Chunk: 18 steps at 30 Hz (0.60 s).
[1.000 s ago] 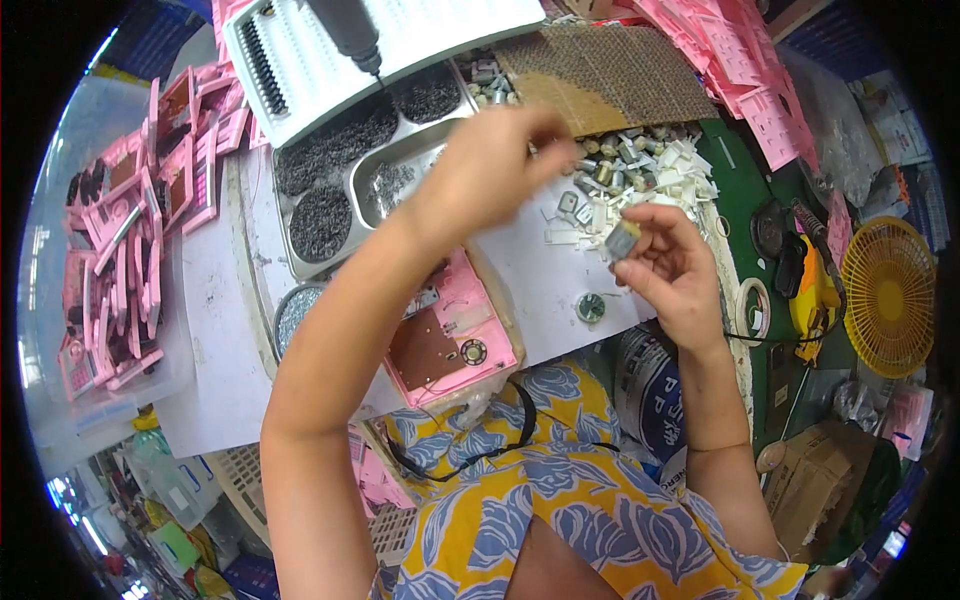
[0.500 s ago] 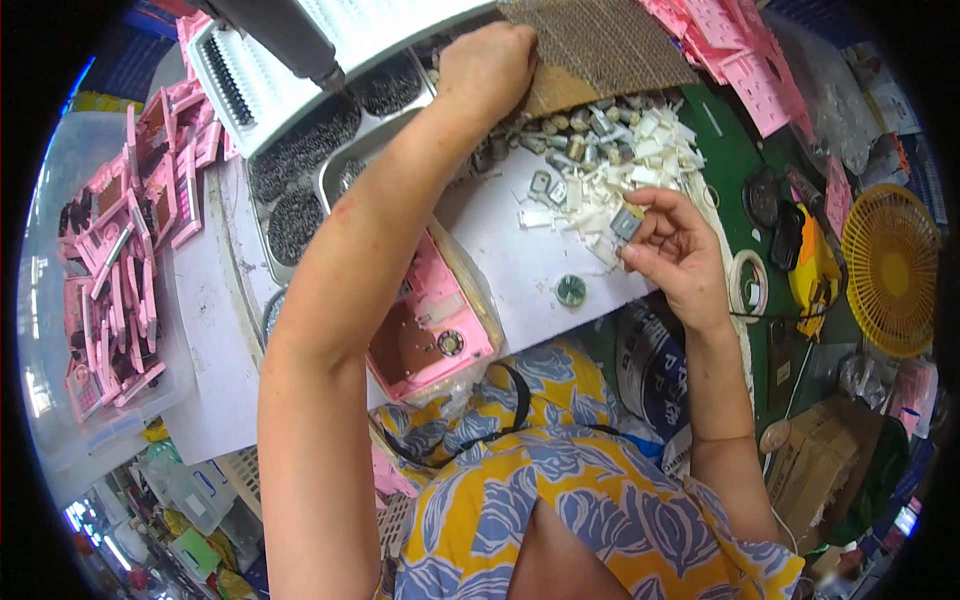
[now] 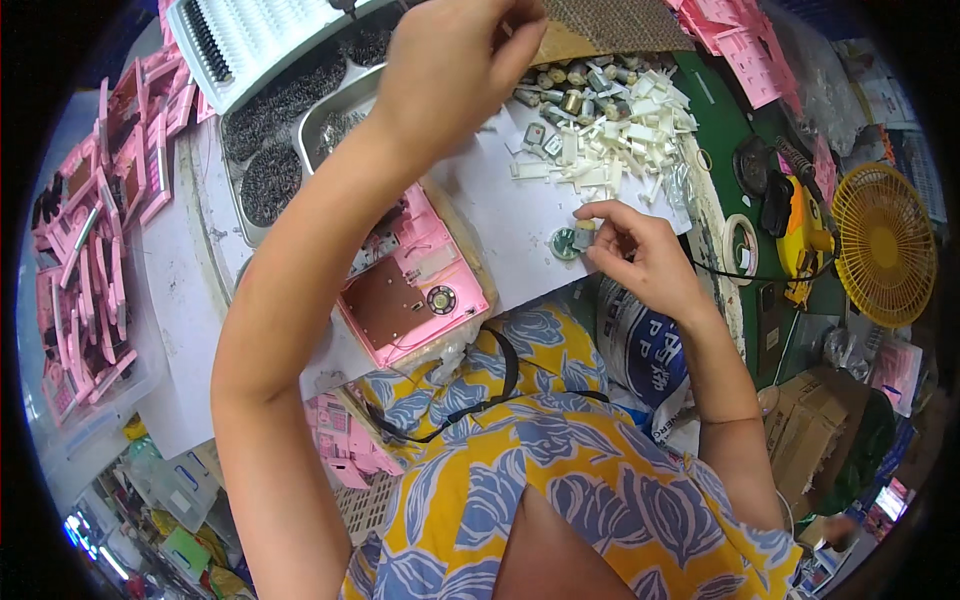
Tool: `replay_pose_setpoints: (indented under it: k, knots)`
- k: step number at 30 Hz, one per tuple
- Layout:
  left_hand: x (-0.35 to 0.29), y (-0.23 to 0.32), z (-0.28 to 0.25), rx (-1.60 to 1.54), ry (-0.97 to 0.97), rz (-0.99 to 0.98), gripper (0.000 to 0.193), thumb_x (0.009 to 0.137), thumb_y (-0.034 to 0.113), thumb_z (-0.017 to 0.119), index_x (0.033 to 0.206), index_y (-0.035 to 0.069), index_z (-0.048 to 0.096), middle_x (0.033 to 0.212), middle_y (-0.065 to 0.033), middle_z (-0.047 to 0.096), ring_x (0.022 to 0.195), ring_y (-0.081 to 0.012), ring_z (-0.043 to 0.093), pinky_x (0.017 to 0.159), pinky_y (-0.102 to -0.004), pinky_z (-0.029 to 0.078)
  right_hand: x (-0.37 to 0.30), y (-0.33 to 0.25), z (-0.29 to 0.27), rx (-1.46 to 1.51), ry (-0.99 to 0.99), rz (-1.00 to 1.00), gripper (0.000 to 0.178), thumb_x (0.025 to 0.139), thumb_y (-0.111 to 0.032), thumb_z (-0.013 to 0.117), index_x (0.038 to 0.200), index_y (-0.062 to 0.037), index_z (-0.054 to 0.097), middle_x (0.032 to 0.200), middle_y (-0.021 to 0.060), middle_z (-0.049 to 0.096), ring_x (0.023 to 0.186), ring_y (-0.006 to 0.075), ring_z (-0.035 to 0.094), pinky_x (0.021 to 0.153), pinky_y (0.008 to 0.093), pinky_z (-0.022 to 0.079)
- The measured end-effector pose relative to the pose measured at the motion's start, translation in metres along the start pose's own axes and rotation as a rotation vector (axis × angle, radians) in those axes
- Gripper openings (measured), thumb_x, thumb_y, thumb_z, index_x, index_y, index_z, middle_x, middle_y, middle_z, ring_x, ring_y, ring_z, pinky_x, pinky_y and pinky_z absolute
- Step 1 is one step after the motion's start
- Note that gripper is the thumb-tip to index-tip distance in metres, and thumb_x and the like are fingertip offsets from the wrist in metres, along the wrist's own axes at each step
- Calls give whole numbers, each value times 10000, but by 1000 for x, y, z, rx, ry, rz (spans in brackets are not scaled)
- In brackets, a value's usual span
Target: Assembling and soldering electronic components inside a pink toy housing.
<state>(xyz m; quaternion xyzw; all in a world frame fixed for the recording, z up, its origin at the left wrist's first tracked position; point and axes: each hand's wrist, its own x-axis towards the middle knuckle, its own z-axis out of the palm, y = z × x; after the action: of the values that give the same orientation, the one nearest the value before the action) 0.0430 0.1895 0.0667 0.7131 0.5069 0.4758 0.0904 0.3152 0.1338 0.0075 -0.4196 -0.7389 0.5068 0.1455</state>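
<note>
My right hand [image 3: 645, 258] pinches a small grey motor [image 3: 583, 236] between thumb and fingers. The motor is right at a small round green disc-like piece [image 3: 564, 243], perhaps touching it, on the white work surface. My left hand [image 3: 445, 75] is raised at the top, over the edge of the metal parts tray. Its fingers are curled together, and what they hold, if anything, is hidden. Below my left forearm lies an open pink plastic case [image 3: 455, 318] with a round black speaker-like part inside. Beyond my right hand is a heap of white plastic pieces [image 3: 640, 135] and small metal motors [image 3: 575, 103].
Trays of small dark screws [image 3: 270, 190] stand at upper left beside a white ridged panel [image 3: 260, 40]. Pink parts [image 3: 90, 290] fill a clear bin at left. A brown woven mat [image 3: 620, 28] lies at the back. A yellow basket [image 3: 887, 245] and tape roll [image 3: 740, 248] are at right.
My right hand has brought the motor down and left to the green disc. My left hand has pulled back from the woven mat. The whole view has shifted slightly.
</note>
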Motion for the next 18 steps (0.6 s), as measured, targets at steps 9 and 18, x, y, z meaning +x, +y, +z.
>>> replay_pose_setpoints:
  k: [9, 18]
  knots:
    - [-155, 68, -81, -457, -21, -417, 169, 845, -83, 695, 1001, -20, 700, 928, -105, 702, 778, -146, 668, 649, -274, 538, 10, -15, 18, -474, -7, -104, 377, 773, -68, 664, 1148, -34, 656, 766, 124, 651, 708, 283, 661, 683, 390, 525]
    - [-212, 90, -39, -532, 64, -655, 204, 838, -64, 733, 1031, -17, 687, 975, -108, 708, 877, -174, 696, 719, -286, 575, 1, -39, 28, 473, -5, -48, 421, 872, 20, 670, 1283, 38, 580, 832, -45, 577, 728, 26, 522, 667, 172, 415]
